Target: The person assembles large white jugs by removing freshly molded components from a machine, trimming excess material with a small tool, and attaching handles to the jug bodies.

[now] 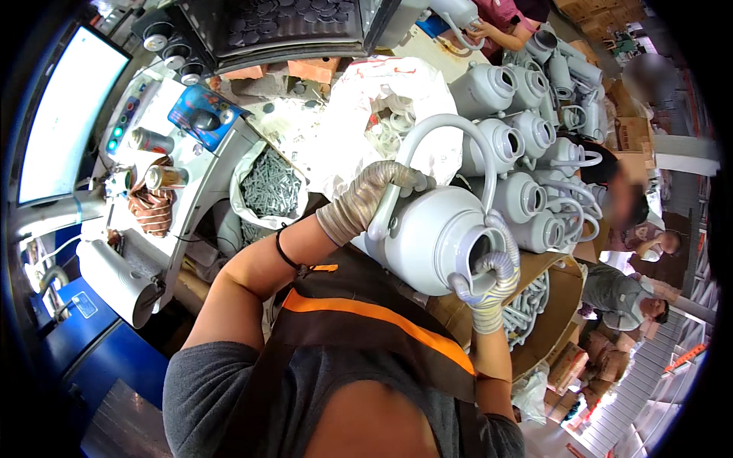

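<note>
In front of my chest, tilted with its mouth toward the lower right, is a light grey milk can [420,233] with a round shoulder and a curved grey handle [452,122] arching over it. My left hand [382,191], in a striped grey work glove, closes around the handle's left end where it meets the can. My right hand [492,278], gloved the same way, grips the rim of the can's open mouth, fingers curled over the edge. The can's underside is hidden behind its body and my left arm.
Many similar cans [527,195] are piled to the right, beside a cardboard box [557,301] of grey handles. Left of me are a sack of metal parts [269,187] and a monitor [69,107]. A white sack [340,126] stands ahead. Another person's hand [481,30] works across the table.
</note>
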A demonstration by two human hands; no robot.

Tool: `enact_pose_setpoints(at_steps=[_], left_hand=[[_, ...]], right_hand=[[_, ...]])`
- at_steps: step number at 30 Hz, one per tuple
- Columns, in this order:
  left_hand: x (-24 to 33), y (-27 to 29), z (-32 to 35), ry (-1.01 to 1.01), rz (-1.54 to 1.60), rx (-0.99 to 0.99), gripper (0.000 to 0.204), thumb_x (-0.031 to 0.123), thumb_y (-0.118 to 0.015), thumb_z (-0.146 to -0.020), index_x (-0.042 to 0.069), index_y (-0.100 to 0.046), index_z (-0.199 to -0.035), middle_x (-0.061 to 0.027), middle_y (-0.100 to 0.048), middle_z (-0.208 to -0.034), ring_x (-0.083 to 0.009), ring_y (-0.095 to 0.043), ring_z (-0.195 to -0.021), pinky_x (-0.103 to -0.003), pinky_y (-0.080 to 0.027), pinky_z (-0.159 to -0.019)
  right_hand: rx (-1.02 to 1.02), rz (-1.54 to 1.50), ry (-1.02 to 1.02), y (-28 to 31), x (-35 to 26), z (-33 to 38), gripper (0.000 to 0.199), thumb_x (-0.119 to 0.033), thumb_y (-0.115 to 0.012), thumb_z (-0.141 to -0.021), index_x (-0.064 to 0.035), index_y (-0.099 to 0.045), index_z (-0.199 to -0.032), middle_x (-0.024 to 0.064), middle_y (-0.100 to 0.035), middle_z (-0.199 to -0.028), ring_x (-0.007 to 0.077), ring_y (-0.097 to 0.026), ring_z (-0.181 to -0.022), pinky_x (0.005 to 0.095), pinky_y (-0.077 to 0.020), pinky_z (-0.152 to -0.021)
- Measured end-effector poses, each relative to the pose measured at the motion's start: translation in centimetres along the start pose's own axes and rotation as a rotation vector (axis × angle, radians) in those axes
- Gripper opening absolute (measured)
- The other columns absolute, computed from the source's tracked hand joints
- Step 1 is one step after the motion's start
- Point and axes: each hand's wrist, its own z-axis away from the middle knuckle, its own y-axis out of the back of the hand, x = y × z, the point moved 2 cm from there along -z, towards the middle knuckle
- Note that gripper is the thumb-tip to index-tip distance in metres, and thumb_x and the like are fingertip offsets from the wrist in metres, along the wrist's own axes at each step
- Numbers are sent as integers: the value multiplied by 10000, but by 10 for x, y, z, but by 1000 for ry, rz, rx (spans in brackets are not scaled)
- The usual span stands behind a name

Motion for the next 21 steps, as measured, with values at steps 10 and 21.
enact_pose_setpoints(at_steps=[10, 21], left_hand=[[-3, 18, 17, -675, -1228, -167, 324, 274, -697, -805, 1, -644, -971, -87, -628, -849, -173, -605, -811, -291, -502, -768], [90, 44, 73, -935, -1557, 660, 322, 241, -552, -911, -63, -576, -1013, -141, -609, -972, -204, -557, -901, -307, -448, -834]], right_hand=[[72, -169, -90, -9, -26, 20, 492, -415, -793, -682, -68, -447, -727, 267, -519, -1216, 413, -497, -1173, 494, -390, -988], [275, 213, 100, 76, -5, -136, 389, -163, -635, -764, 46, -546, -1080, 191, -564, -1222, 292, -540, -1125, 380, -440, -944]])
